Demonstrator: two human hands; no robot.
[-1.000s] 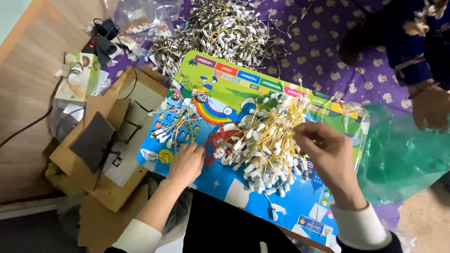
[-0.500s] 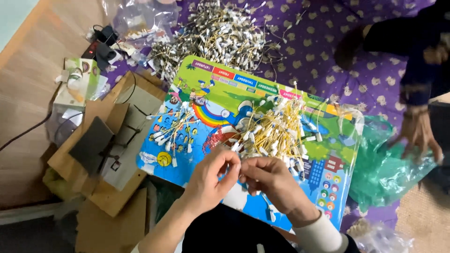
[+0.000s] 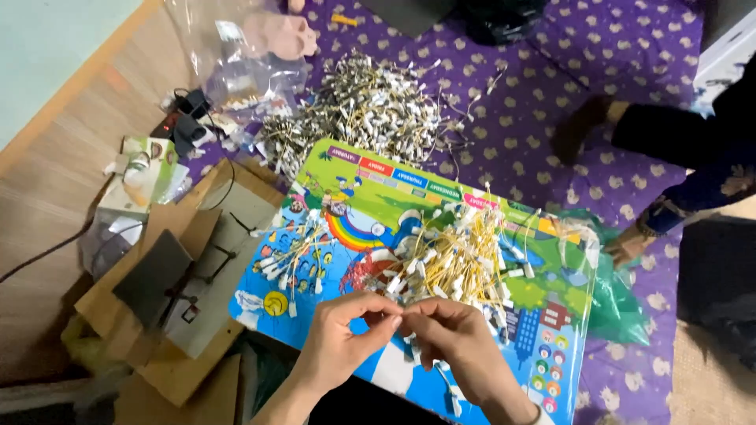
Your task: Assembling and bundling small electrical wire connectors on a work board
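A colourful cartoon board (image 3: 378,197) lies across my lap. On it sits a loose heap of white tags on yellow strings (image 3: 453,256), with a smaller spread of the same tags (image 3: 295,264) to its left. My left hand (image 3: 342,342) and my right hand (image 3: 457,342) meet at the board's near edge, fingertips pinched together on one small white tag. What lies exactly between the fingers is too small to tell apart.
A large pile of tags (image 3: 366,110) lies on the purple spotted cloth (image 3: 512,86) beyond the board. Flattened cardboard (image 3: 173,291) and clear plastic bags (image 3: 236,55) sit to the left. Another person's hand (image 3: 630,244) rests by a green plastic bag (image 3: 610,299) at right.
My left hand left the small tag spread and my right hand left the heap; both came together at the board's near edge. The view shifted, and the other person's hand moved nearer the board.
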